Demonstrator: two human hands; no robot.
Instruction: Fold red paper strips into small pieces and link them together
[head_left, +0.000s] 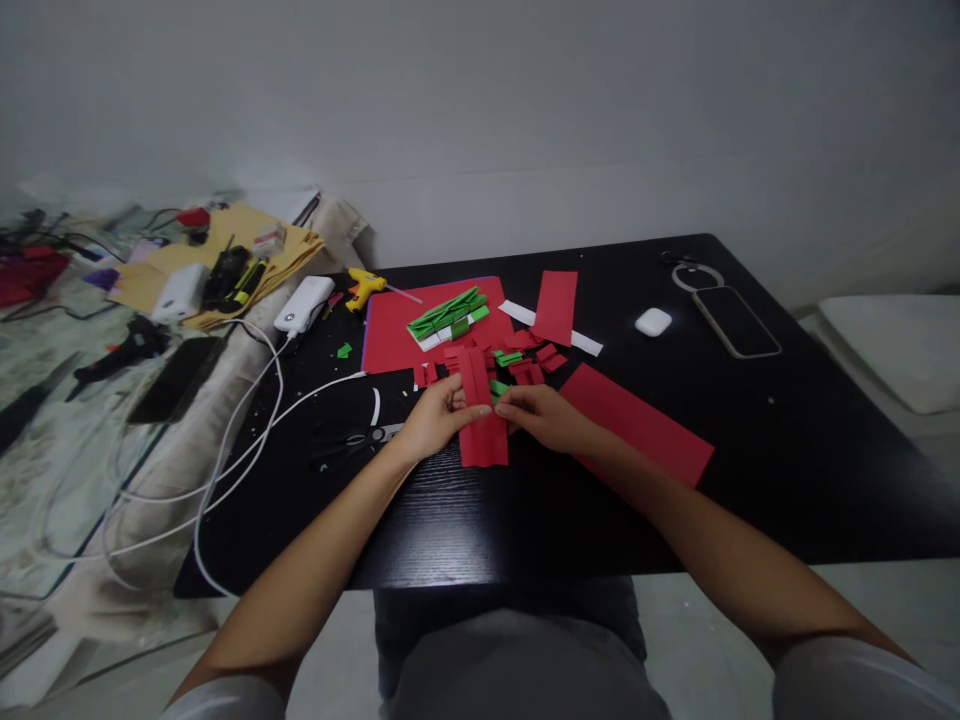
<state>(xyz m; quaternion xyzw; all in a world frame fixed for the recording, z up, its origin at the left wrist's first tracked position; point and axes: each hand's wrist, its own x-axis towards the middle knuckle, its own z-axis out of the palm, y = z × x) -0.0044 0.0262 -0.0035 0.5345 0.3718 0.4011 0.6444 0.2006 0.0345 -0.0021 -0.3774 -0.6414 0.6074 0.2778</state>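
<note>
Behind the creased red strip point(475, 385), a smooth, pale grey wall point(480, 130) fills the room's far side, while the black tabletop point(420, 540) under the strip shows a fine, wood-like grain with a dull sheen. A flat red sheet point(386, 335) lies beyond the strip; right of the strip is a plain red rectangle point(652, 425), partly hidden by the right forearm. The strip itself, paper with lengthwise folds, is between the hands: the left hand point(435, 415) grips it, thumb in front and fingers behind, while the right hand point(547, 415) has its fingertips at the strip's right edge, whether closed on it I cannot tell. Past the strip is a pleated green bundle point(450, 312); left of it, scissors point(352, 438) whose dark handles blend into the tabletop. Small folded red pieces point(527, 373), overlapping and partly covered, cluster just behind the strip.
</note>
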